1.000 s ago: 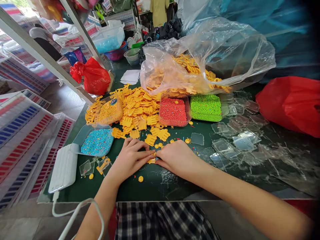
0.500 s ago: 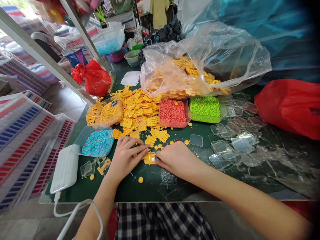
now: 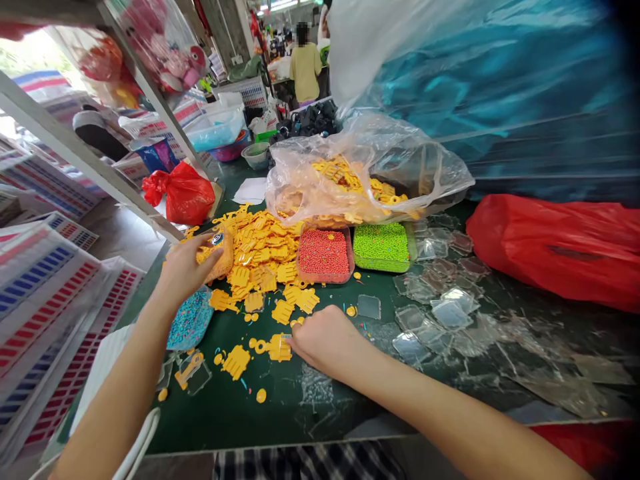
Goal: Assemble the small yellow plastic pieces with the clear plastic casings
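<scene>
My right hand [image 3: 325, 343] is closed low over the table, its fingertips on the right end of a small yellow plastic piece with a ring at its left [image 3: 279, 347]. My left hand [image 3: 183, 270] reaches over the clear tray of yellow beads [image 3: 220, 265], thumb and fingers apart; some fingertips are hidden there. Another yellow hand-shaped piece [image 3: 236, 362] lies left of the held one. Behind is a heap of similar yellow pieces [image 3: 263, 243]. The tray of blue beads [image 3: 189, 320] sits partly under my left forearm.
A tray of red beads [image 3: 325, 255] and a tray of green beads [image 3: 383, 247] stand behind my right hand. Clear plastic covers [image 3: 453, 310] lie scattered right. A clear bag [image 3: 295, 170] of yellow pieces and a red bag [image 3: 555, 250] are farther back. A person [image 3: 306, 70] stands in the distance.
My left hand has left the yellow piece and moved left and away to the yellow bead tray. My right hand stays at the piece. The view has tilted up.
</scene>
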Available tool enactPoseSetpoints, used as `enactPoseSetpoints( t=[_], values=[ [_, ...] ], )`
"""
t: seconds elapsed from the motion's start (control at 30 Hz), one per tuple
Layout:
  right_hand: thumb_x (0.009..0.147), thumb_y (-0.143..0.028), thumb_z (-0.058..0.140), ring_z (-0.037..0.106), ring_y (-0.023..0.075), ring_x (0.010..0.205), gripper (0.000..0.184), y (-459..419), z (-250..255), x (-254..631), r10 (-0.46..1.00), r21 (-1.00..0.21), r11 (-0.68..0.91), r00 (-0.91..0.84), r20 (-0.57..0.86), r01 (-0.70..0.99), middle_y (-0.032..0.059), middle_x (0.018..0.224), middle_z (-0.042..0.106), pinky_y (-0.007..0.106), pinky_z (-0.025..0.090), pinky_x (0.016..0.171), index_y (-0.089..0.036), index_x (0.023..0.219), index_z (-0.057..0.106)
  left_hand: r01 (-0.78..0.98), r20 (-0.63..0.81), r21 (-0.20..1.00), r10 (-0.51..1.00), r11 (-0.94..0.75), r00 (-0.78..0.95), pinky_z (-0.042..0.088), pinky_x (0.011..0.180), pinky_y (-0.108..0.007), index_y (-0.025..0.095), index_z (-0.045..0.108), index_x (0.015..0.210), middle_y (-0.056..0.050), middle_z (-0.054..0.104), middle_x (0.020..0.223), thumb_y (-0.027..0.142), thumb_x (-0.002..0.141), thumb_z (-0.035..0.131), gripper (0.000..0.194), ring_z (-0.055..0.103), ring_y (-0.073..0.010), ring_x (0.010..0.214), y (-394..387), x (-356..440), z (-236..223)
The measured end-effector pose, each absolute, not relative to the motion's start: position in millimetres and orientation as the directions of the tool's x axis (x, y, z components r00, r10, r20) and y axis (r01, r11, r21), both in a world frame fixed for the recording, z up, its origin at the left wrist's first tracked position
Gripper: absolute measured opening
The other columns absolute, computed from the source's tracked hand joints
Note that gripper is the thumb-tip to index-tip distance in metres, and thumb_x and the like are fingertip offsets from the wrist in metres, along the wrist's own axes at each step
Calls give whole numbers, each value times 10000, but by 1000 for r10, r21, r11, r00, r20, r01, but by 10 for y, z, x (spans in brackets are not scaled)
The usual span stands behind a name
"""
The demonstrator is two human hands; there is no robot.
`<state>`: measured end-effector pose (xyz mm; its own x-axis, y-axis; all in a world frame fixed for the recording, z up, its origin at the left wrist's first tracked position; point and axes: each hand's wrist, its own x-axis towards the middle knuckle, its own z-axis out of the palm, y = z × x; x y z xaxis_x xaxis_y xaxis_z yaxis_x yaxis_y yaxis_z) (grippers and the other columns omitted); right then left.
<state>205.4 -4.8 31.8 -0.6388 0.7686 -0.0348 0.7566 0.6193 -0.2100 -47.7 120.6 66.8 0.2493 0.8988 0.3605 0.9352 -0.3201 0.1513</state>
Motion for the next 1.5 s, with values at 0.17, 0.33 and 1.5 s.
enactPoseSetpoints(
  t=[0.17,0.33,1.5],
  values=[
    [932,-235,538,654,170,635,237,-26,291,2054,749,-214,641,-661,-33,737,99,699,721,272,244,472,-117,814,706,781,259,182,795,-597,548,485,785,-284,244,664,1009,3,721,1006,454,920,525,267,642,-156,855,1215,414,730],
    [914,-227,556,647,168,632,217,-9,269,2071,761,-224,634,-649,8,740,95,689,717,267,284,489,-118,804,710,551,70,17,551,-834,832,426,852,-354,200,690,948,-35,710,933,328,943,524,210,615,-205,921,1251,1225,659],
    [904,-310,557,597,151,640,218,78,310,2236,606,-178,788,-794,47,590,49,701,702,269,197,526,-170,878,722,754,315,404,853,-518,417,439,745,-342,232,739,861,-28,663,833,386,936,551,254,584,-186,807,-107,308,240]
  ],
)
